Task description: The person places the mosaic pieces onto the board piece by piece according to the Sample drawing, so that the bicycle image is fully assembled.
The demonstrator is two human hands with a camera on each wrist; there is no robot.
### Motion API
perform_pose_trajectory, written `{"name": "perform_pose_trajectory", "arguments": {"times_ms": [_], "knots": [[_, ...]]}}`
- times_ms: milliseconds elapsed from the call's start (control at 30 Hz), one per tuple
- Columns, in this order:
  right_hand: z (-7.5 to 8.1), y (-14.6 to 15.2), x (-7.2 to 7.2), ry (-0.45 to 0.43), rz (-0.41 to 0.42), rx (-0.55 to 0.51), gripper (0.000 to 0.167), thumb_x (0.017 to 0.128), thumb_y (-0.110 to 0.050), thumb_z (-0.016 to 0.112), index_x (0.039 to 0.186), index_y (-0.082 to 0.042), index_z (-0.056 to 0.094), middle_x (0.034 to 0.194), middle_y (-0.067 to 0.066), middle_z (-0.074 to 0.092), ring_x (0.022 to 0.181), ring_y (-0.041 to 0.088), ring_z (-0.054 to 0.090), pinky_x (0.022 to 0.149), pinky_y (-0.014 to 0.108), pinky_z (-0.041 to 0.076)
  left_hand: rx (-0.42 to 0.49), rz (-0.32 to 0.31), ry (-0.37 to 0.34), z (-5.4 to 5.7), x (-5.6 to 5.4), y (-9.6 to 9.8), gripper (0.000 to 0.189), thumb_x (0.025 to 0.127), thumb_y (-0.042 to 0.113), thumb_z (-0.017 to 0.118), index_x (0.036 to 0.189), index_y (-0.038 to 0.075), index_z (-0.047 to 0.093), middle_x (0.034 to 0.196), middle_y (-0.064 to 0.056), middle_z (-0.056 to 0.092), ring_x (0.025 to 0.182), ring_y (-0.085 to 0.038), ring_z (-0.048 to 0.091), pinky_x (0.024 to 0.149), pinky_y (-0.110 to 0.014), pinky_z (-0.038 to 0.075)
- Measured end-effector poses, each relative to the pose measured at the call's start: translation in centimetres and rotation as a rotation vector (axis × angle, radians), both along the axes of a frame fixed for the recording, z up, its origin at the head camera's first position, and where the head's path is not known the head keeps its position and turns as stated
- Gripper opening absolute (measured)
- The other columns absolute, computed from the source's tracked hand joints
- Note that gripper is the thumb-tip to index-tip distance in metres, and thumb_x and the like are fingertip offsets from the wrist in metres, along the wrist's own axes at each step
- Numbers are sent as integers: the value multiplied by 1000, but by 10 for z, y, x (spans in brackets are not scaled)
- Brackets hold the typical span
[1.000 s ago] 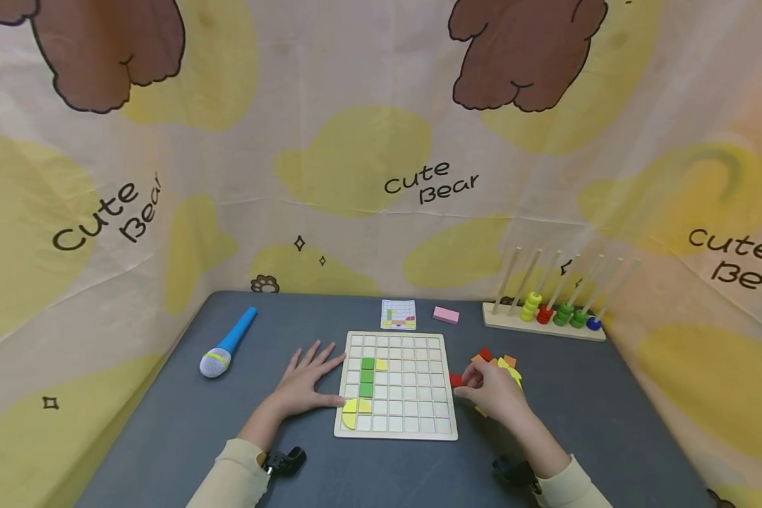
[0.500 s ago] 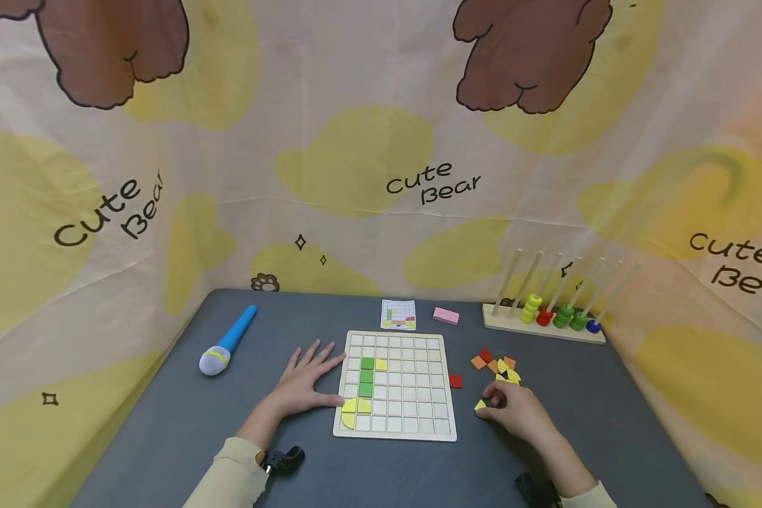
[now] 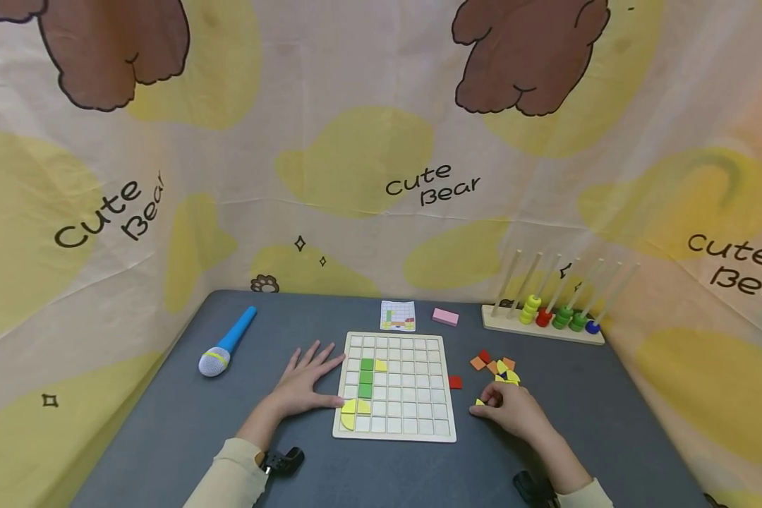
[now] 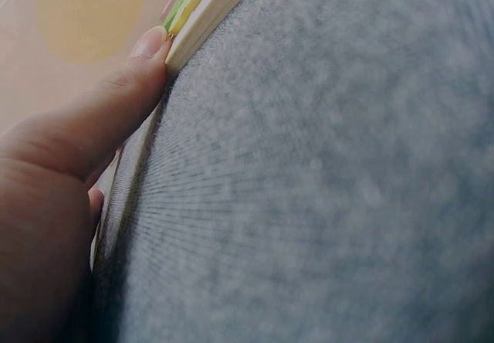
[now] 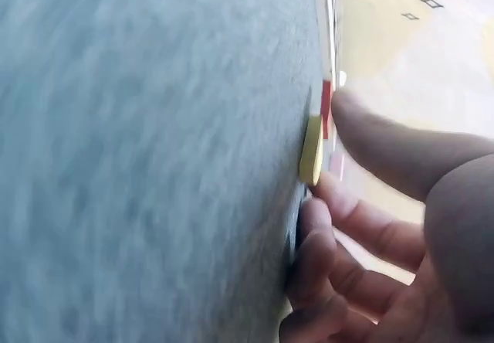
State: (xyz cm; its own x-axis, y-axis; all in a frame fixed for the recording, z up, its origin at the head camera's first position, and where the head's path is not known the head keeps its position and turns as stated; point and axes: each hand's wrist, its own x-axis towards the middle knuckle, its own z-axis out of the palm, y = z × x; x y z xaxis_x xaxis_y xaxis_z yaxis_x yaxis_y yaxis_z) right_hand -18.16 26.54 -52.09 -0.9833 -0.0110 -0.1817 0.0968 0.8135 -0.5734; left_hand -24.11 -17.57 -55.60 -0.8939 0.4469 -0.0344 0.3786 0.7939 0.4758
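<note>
On the left edge of a white gridded board (image 3: 413, 439), my left hand (image 3: 301, 386) rests with its fingers spread. Its thumb (image 4: 143, 65) touches the board's rim in the left wrist view. Green tiles (image 3: 366, 377) and several yellow tiles (image 3: 349, 422) lie on the grid. To the right of the board, my right hand (image 3: 511, 409) has thumb and index finger around a small yellow tile (image 5: 311, 150) low at the table surface. The index fingertip touches that tile; whether the thumb presses it is unclear. A red tile (image 3: 455, 382) lies beside the board's right edge.
Loose orange, red and yellow tiles (image 3: 478, 363) lie beyond my right hand. A pattern card (image 3: 397, 315) and a pink block (image 3: 445, 316) sit behind the board. A pegged bead counter (image 3: 508, 323) stands back right; a toy microphone (image 3: 228, 342) lies left.
My right hand has come back from the red tile toward the near side, to the small yellow tile. There its thumb has shifted slightly left. My left hand stays in place.
</note>
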Motion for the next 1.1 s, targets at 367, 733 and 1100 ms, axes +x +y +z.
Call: {"name": "perform_pose_trajectory", "arguments": {"times_ms": [367, 733, 1100], "knots": [[2, -4, -5, -20, 32, -39, 29, 76, -22, 90, 81, -12, 63, 73, 1, 55, 68, 16, 50, 60, 29, 39, -4, 4, -2, 1, 1, 0, 99, 77, 77, 67, 159, 33, 34, 169, -1, 19, 158, -34, 3, 122, -62, -5], [11, -18, -11, 63, 15, -81, 25, 80, -24, 87, 82, -13, 65, 70, 0, 56, 65, 15, 51, 57, 27, 40, -6, 6, -1, -1, 1, 0, 100, 76, 77, 68, 159, 34, 33, 170, 0, 18, 158, -32, 2, 123, -61, -5], [24, -47, -13, 97, 18, -198, 18, 82, -16, 84, 90, -11, 69, 73, 0, 61, 64, 17, 53, 53, 27, 47, 6, 0, 5, 0, 2, 0, 97, 77, 76, 68, 158, 33, 35, 169, -3, 20, 158, -35, 3, 122, -63, -4]]}}
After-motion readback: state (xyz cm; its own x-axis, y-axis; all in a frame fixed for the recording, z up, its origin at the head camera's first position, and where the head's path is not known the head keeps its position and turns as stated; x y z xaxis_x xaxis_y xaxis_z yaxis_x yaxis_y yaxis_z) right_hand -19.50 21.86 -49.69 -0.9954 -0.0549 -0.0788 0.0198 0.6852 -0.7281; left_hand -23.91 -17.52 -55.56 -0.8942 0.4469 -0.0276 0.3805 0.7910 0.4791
